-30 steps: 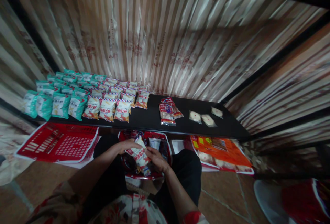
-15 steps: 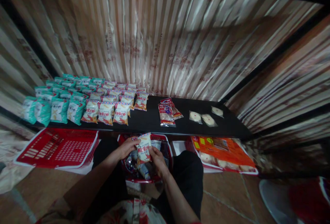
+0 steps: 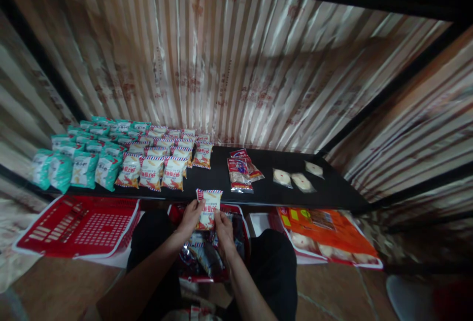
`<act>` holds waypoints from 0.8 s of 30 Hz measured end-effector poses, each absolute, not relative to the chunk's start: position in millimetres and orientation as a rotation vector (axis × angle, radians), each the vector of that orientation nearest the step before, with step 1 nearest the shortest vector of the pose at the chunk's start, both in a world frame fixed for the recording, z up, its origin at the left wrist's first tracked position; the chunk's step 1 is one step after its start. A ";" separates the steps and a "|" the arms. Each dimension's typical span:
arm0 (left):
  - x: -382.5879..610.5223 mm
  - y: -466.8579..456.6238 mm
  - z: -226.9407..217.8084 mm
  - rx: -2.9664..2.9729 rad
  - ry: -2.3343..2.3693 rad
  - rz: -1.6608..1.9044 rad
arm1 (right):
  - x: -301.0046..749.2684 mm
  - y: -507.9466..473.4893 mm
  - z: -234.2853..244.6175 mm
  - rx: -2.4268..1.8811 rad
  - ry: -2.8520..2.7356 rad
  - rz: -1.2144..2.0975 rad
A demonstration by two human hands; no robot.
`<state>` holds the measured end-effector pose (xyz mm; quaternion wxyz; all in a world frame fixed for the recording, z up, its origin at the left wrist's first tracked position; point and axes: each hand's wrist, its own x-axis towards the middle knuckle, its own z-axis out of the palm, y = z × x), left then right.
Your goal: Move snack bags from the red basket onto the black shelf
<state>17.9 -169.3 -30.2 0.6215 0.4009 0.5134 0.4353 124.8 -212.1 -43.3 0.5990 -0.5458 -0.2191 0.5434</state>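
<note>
Both hands hold one snack bag [image 3: 209, 208], white and orange with a striped top edge, upright at the shelf's front edge. My left hand [image 3: 191, 216] grips its left side and my right hand [image 3: 223, 227] its right side. Below them a red basket [image 3: 247, 242] between my knees holds several dark and striped packets. On the black shelf [image 3: 218, 168], matching snack bags [image 3: 151, 172] stand in rows, with teal bags [image 3: 84, 169] to their left. Two red packets [image 3: 239, 173] lie flat, overlapping, right of the rows.
Three flat round pieces in clear wrappers [image 3: 283, 177] lie on the shelf's right part. A red basket [image 3: 92, 230] stands below left. Another basket [image 3: 371, 263] at right holds an orange package [image 3: 328, 230]. Striped curtain [image 3: 221, 64] hangs behind, with black frame bars at the sides.
My hands have raised the snack bag from over the basket toward the shelf's front edge. The view has tilted, so the shelf appears lower.
</note>
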 end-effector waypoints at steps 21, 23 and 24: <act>17.4 -115.3 -22.8 1.438 1.661 0.814 | 126.9 -167.7 -18.0 -1.245 -0.689 1.284; 16.8 -110.3 -16.5 1.466 1.710 0.750 | 128.4 -163.4 -15.1 -1.231 -0.695 1.322; 16.8 -108.1 -13.2 1.481 1.737 0.720 | 129.3 -161.0 -14.5 -1.224 -0.699 1.341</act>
